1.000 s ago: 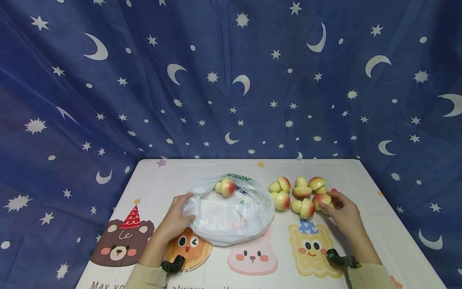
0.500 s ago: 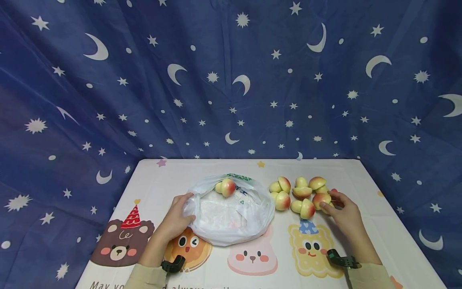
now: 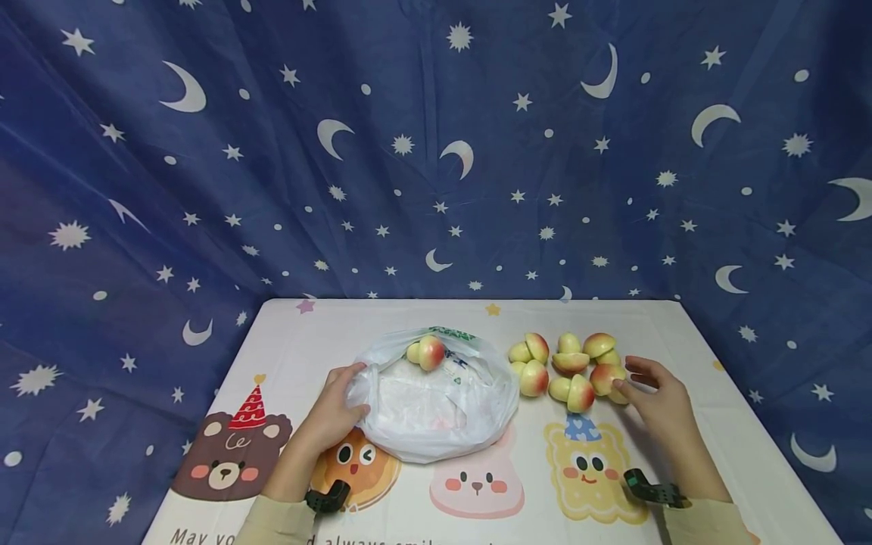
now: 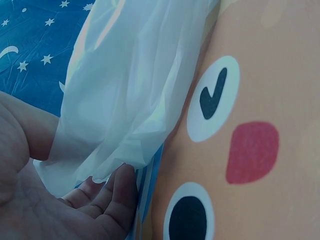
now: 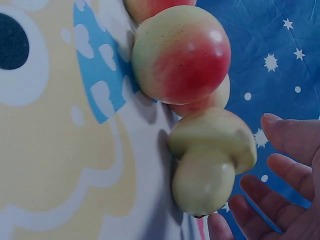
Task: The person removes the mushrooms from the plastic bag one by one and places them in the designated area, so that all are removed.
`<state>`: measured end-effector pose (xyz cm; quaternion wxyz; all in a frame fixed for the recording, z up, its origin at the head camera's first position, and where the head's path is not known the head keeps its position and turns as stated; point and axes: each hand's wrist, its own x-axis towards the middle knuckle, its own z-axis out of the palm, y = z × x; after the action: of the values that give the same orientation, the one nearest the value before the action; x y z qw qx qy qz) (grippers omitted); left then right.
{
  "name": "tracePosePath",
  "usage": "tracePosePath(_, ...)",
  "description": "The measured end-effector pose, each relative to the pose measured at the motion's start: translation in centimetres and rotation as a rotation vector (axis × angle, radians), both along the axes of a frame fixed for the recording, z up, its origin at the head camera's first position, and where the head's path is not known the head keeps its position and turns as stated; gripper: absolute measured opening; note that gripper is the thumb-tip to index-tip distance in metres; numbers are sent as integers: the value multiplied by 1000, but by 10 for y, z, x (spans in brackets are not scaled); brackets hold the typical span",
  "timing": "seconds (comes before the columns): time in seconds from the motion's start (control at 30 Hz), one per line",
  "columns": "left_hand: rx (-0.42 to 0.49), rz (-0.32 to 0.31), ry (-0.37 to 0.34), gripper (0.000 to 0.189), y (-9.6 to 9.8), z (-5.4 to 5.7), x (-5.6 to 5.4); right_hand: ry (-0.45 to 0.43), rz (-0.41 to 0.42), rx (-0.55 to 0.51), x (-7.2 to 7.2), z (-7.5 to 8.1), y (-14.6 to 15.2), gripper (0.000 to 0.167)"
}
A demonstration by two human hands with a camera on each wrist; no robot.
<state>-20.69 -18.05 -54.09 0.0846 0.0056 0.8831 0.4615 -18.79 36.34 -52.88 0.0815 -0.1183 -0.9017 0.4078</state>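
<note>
A white translucent plastic bag [image 3: 422, 424] lies in the middle of the table with its mouth spread wide. My left hand [image 3: 332, 412] grips its left side; in the left wrist view the fingers curl at the edge of the film. Inside the bag's mouth, near the far rim, lies a toy mushroom [image 3: 426, 353] with a red and yellow cap. To the right, several similar mushrooms lie in a group. My right hand [image 3: 659, 401] is just beside the rightmost mushroom [image 5: 207, 165], fingers spread and holding nothing. In the right wrist view that mushroom shows its pale stem.
The other mushrooms, such as one near the bag [image 3: 534, 378] and one at the front [image 3: 580, 393], sit close together. A white tablecloth [image 3: 306, 333] with cartoon prints covers the table. A blue star-and-moon curtain [image 3: 409, 227] hangs behind its far edge.
My right hand has drawn back slightly to the right from the rightmost mushroom, its fingers loosening. My left hand and the bag have stayed put.
</note>
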Motion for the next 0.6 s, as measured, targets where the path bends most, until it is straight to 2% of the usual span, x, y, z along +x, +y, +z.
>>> tracePosePath(0.3,-5,1,8,78,0,0,-3,28,15,19,1,10,-3,62)
tracePosePath(0.6,-5,9,-5,78,0,-1,0,91,75,1,-2,22,-21,58)
